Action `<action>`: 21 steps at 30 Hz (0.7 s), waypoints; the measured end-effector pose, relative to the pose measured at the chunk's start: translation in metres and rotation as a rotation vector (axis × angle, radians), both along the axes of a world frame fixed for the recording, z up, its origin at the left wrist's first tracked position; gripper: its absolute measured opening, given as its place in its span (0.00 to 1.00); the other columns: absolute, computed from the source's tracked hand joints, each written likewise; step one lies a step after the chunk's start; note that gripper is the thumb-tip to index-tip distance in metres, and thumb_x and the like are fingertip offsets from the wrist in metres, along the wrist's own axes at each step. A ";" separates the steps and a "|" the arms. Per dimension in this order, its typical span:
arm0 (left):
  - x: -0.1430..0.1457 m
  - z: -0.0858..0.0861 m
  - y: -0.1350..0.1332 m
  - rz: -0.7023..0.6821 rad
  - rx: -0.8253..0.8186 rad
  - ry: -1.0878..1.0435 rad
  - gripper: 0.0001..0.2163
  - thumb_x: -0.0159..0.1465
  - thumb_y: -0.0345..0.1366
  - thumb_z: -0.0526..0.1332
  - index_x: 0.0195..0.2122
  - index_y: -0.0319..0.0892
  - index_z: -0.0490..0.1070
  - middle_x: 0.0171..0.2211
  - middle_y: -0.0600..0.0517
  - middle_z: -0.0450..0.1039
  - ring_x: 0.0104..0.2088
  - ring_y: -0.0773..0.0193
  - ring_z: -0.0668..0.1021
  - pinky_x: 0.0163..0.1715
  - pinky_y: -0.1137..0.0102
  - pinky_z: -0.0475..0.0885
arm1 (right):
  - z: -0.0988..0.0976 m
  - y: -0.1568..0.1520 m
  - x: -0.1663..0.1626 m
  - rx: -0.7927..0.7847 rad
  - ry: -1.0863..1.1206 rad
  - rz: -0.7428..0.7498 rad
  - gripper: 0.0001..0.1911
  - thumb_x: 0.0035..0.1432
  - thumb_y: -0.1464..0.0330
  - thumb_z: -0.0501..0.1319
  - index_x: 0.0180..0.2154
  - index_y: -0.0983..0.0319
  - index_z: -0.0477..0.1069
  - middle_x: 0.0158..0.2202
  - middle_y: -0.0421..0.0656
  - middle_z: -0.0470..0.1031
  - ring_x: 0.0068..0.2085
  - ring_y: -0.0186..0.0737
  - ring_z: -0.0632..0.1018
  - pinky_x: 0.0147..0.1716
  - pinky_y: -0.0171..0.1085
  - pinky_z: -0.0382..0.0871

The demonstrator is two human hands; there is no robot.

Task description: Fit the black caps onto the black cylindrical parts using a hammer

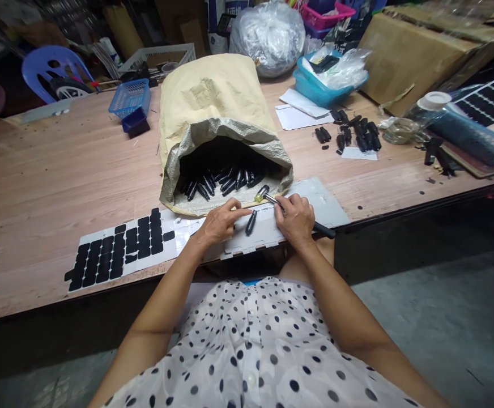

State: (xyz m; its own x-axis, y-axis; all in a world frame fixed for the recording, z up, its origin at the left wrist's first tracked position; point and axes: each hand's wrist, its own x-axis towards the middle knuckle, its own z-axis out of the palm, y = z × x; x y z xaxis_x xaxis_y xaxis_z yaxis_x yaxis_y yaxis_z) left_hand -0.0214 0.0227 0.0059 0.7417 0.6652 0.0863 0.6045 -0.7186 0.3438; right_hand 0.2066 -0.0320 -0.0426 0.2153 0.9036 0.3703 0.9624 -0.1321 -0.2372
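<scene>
My right hand (296,218) is wrapped round the handle of a small mallet (269,197). Its head, with a yellowish face, lies over the front lip of a woven sack (217,85). A short black cylindrical part (251,222) rests on a pale board (247,242) at the table's edge. My left hand (222,221) is beside that part, index finger stretched out to its upper end and the other fingers loosely bent. Whether the fingertip touches it, I cannot tell. Many similar black parts (230,180) lie inside the sack's open mouth.
Left of the board is a sheet of black stickers (143,238). Blue baskets (132,97) stand at the back left. On the right are loose black parts (360,133), a teal basin (327,85), a cardboard box (417,56) and a clear plastic bottle (429,110).
</scene>
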 end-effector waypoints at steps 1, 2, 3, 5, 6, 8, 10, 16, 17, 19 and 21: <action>0.003 0.002 0.003 -0.069 0.022 0.053 0.29 0.59 0.21 0.55 0.58 0.55 0.73 0.51 0.51 0.71 0.39 0.65 0.78 0.34 0.73 0.70 | 0.000 0.000 0.000 0.003 0.003 0.000 0.16 0.67 0.66 0.55 0.48 0.57 0.79 0.39 0.49 0.71 0.42 0.48 0.65 0.39 0.42 0.55; 0.006 0.003 0.004 -0.128 0.042 0.097 0.30 0.59 0.20 0.56 0.59 0.56 0.73 0.53 0.51 0.71 0.40 0.65 0.77 0.35 0.73 0.70 | 0.000 0.000 0.000 0.006 0.005 0.001 0.16 0.67 0.66 0.55 0.48 0.57 0.79 0.39 0.49 0.71 0.41 0.48 0.65 0.39 0.42 0.55; 0.009 0.005 0.005 -0.175 0.061 0.132 0.30 0.59 0.20 0.56 0.59 0.57 0.73 0.53 0.51 0.70 0.41 0.64 0.77 0.36 0.72 0.70 | 0.000 0.000 0.000 0.007 0.006 0.001 0.16 0.67 0.66 0.55 0.48 0.57 0.79 0.39 0.49 0.71 0.41 0.48 0.65 0.39 0.42 0.55; 0.016 0.006 0.005 -0.234 0.093 0.183 0.29 0.62 0.21 0.56 0.60 0.58 0.71 0.54 0.50 0.70 0.41 0.63 0.77 0.37 0.70 0.70 | 0.000 0.001 -0.001 0.002 0.003 0.000 0.16 0.67 0.66 0.55 0.48 0.57 0.79 0.38 0.49 0.71 0.41 0.48 0.65 0.39 0.42 0.55; 0.019 0.007 0.004 -0.254 0.106 0.201 0.28 0.63 0.22 0.57 0.60 0.59 0.71 0.53 0.50 0.70 0.40 0.63 0.77 0.37 0.70 0.69 | 0.000 0.001 -0.001 -0.004 -0.001 -0.001 0.16 0.67 0.66 0.55 0.48 0.57 0.79 0.38 0.48 0.71 0.41 0.48 0.65 0.39 0.42 0.55; 0.022 0.007 0.003 -0.276 0.127 0.225 0.26 0.64 0.23 0.57 0.59 0.57 0.71 0.52 0.49 0.71 0.40 0.62 0.77 0.37 0.69 0.69 | 0.001 0.001 -0.001 -0.019 -0.009 -0.002 0.16 0.67 0.66 0.55 0.49 0.57 0.78 0.39 0.48 0.71 0.41 0.48 0.65 0.39 0.42 0.55; 0.023 0.007 0.003 -0.274 0.143 0.226 0.20 0.66 0.25 0.58 0.55 0.53 0.74 0.52 0.48 0.71 0.41 0.61 0.77 0.39 0.68 0.69 | 0.001 0.000 -0.001 -0.028 -0.014 -0.002 0.16 0.67 0.66 0.55 0.49 0.57 0.78 0.39 0.48 0.70 0.41 0.48 0.64 0.40 0.42 0.55; 0.011 -0.003 -0.001 -0.150 0.086 0.101 0.06 0.68 0.35 0.61 0.44 0.45 0.76 0.46 0.48 0.77 0.43 0.58 0.78 0.44 0.65 0.70 | 0.000 0.000 -0.002 -0.001 -0.002 0.000 0.15 0.67 0.65 0.55 0.48 0.57 0.78 0.39 0.48 0.70 0.41 0.48 0.64 0.39 0.42 0.54; 0.008 -0.006 -0.003 -0.103 0.066 0.058 0.06 0.68 0.34 0.61 0.44 0.44 0.76 0.43 0.48 0.77 0.42 0.58 0.78 0.44 0.65 0.71 | -0.001 0.000 -0.002 0.003 0.000 0.000 0.15 0.67 0.65 0.55 0.48 0.57 0.78 0.39 0.48 0.70 0.41 0.48 0.64 0.39 0.42 0.54; 0.002 -0.012 -0.009 0.013 0.038 -0.035 0.06 0.69 0.34 0.61 0.45 0.44 0.75 0.40 0.49 0.78 0.41 0.58 0.79 0.43 0.65 0.72 | -0.001 -0.001 -0.002 0.008 0.001 -0.001 0.15 0.67 0.65 0.55 0.48 0.56 0.79 0.39 0.48 0.70 0.41 0.48 0.64 0.39 0.42 0.54; -0.003 -0.015 -0.014 0.128 0.025 -0.105 0.05 0.68 0.34 0.61 0.44 0.44 0.76 0.38 0.49 0.78 0.40 0.58 0.79 0.41 0.65 0.72 | -0.001 -0.001 -0.002 0.010 0.000 -0.002 0.15 0.67 0.66 0.55 0.48 0.56 0.79 0.38 0.48 0.70 0.41 0.48 0.64 0.39 0.42 0.54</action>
